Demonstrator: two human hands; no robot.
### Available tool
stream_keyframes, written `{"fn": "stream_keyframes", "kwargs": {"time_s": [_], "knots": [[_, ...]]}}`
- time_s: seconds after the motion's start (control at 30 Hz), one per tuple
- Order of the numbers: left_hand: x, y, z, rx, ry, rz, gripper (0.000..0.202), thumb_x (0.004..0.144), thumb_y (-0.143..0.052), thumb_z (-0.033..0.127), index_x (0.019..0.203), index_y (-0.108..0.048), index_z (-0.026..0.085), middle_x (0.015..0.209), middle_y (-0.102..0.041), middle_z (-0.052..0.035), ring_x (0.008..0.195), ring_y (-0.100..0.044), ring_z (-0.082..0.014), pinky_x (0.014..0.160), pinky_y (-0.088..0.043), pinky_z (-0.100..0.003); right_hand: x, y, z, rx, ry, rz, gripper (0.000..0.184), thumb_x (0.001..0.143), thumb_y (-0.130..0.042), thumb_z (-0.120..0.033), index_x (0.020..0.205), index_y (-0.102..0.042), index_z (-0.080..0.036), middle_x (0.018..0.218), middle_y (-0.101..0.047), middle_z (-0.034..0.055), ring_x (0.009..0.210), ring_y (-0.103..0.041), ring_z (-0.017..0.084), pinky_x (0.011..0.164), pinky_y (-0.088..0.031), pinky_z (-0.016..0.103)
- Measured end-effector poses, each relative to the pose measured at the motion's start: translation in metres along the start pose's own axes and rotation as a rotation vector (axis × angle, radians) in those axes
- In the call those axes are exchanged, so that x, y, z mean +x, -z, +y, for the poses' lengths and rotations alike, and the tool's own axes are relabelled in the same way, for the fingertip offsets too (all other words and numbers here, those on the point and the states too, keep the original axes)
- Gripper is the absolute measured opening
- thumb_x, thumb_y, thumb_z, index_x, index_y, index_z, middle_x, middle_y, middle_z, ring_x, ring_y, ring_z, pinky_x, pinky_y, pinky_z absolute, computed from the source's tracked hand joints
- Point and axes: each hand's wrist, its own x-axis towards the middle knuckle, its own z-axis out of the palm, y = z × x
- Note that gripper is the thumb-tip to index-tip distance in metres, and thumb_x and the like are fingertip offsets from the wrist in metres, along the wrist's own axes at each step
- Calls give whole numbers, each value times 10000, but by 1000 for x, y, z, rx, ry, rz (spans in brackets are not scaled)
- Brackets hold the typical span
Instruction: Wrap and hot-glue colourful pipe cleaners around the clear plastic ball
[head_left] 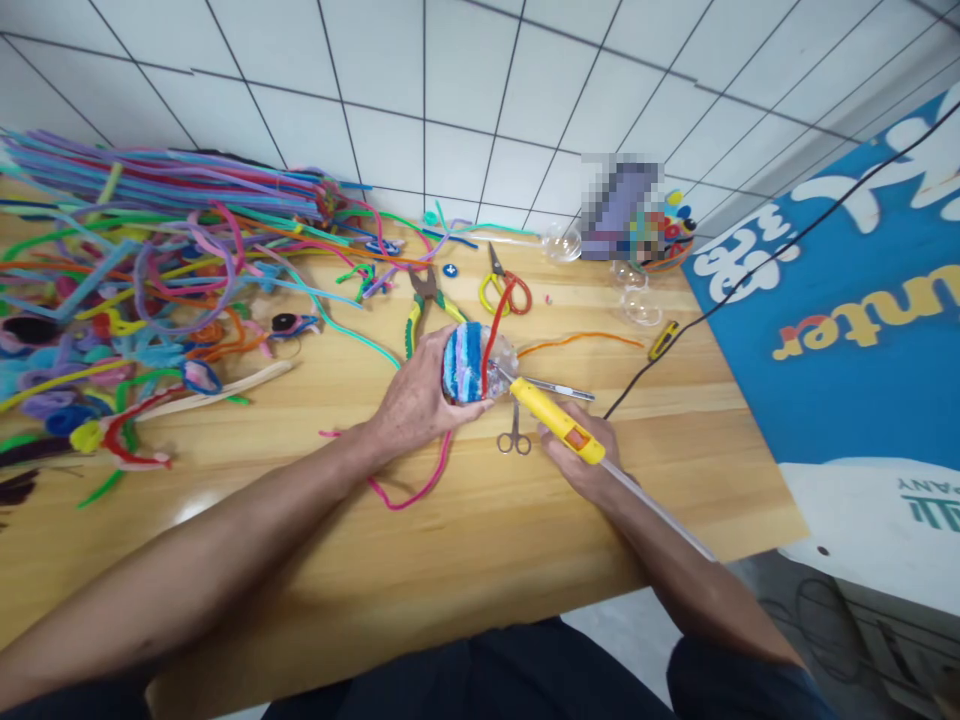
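My left hand [420,388] is closed around a clear ball [504,358], partly covered with blue and purple fuzzy pipe-cleaner strips [463,365]. A red pipe cleaner [493,335] runs along the edge of the covered part and sticks up past it. My right hand [577,448] grips a yellow hot glue gun [555,415] with a clear glue stick [660,515] out of its back end. The nozzle points at the ball beside the red strand; whether it touches I cannot tell. Small scissors [514,435] and tweezers [562,388] lie on the table near the glue gun.
Tangled pipe cleaners [172,290] and a long bundle [187,185] cover the table's left side. Behind the ball lie pliers [427,300] and yellow-and-red scissors [499,285]. Clear domes [561,242] stand farther back. A black cord [750,265] crosses a blue sign [847,300] at right.
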Motion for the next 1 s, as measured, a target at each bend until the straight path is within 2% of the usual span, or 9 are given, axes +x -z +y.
{"fn": "stream_keyframes", "kwargs": {"time_s": [0.23, 0.37, 0.53, 0.67, 0.77, 0.83, 0.93, 1.0], "knots": [[-1, 0, -3, 15, -8, 10, 1014, 778, -972, 463, 1608, -405, 330, 1530, -633, -165, 1455, -647, -412, 1209, -600, -675, 9, 1, -4, 49, 100, 9, 113, 927, -699, -259, 1032, -742, -265, 702, -739, -38, 499, -624, 153, 516, -525, 283], [-1, 0, -3, 12, 3, -4, 1003, 765, -980, 455, 1589, -422, 323, 1507, -645, -159, 1427, -666, -410, 1184, -618, -664, 9, 1, -5, 18, 30, 63, 98, 910, -685, -249, 984, -746, -269, 673, -717, -48, 493, -619, 152, 509, -516, 282], [1, -2, -1, -5, 20, -4, 952, 770, -972, 465, 1547, -450, 294, 1477, -660, -161, 1391, -684, -405, 1167, -621, -640, 11, 5, -16, 14, -47, 43, 106, 906, -670, -201, 946, -739, -271, 645, -680, -49, 503, -601, 158, 502, -497, 289], [0, -2, -3, 25, 4, -1, 982, 748, -978, 448, 1555, -441, 289, 1497, -649, -158, 1409, -668, -411, 1169, -623, -627, 17, 11, -17, 100, -98, 13, 20, 934, -694, -276, 942, -707, -262, 707, -668, -32, 604, -636, 168, 565, -530, 291], [-1, -1, -3, 37, -34, -13, 989, 771, -953, 419, 1584, -416, 252, 1527, -633, -165, 1445, -646, -420, 1205, -599, -615, 27, 25, -1, 270, -186, 116, 162, 928, -743, -381, 1012, -678, -258, 723, -642, -40, 585, -589, 158, 536, -511, 284], [-1, 0, -2, 43, -33, -29, 1027, 751, -969, 427, 1591, -410, 238, 1542, -626, -175, 1446, -648, -425, 1207, -596, -608, 36, 39, 17, 347, -236, 166, 209, 955, -721, -449, 983, -676, -247, 681, -630, -37, 562, -565, 158, 545, -509, 293], [0, 0, -2, 52, 32, -46, 1156, 644, -1041, 483, 1587, -420, 235, 1547, -626, -181, 1446, -650, -436, 1205, -591, -622, 53, 56, 44, 192, -332, 148, 421, 948, -688, -595, 748, -650, -227, 706, -681, 30, 667, -634, 195, 637, -539, 327], [0, -1, -2, 42, 66, -45, 1171, 625, -1053, 510, 1580, -435, 236, 1543, -628, -181, 1454, -644, -439, 1213, -581, -629, 63, 59, 57, 44, -431, 174, 463, 907, -680, -663, 778, -688, -219, 778, -744, 66, 760, -683, 252, 720, -567, 378]]}}
